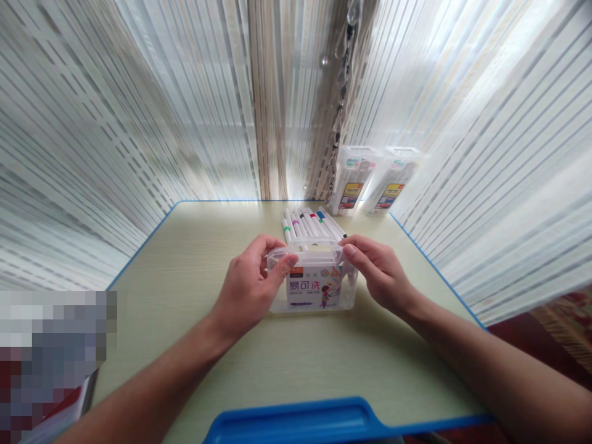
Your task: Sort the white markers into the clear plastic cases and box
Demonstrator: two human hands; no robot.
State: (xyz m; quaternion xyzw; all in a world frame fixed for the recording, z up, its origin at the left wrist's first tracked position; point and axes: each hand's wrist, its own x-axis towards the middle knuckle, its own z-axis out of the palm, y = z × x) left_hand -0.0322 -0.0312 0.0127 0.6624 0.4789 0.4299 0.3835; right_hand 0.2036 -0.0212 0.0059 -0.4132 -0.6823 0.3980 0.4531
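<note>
A clear plastic marker case (319, 287) with a printed label stands on the table in front of me. At its upper left corner, my left hand (256, 277) grips the case, thumb on the front and fingers behind. My right hand (377, 268) pinches the upper right corner between thumb and fingers. Just behind the case lies a row of several white markers (308, 222) with coloured bands, side by side on the tabletop. The case partly hides their near ends.
Two clear marker boxes (354, 182) (393, 182) stand upright at the table's back right. The pale green table (185, 265) has a blue rim, with a blue tray (296, 422) at the front edge. String curtains (208, 105) hang behind and at both sides.
</note>
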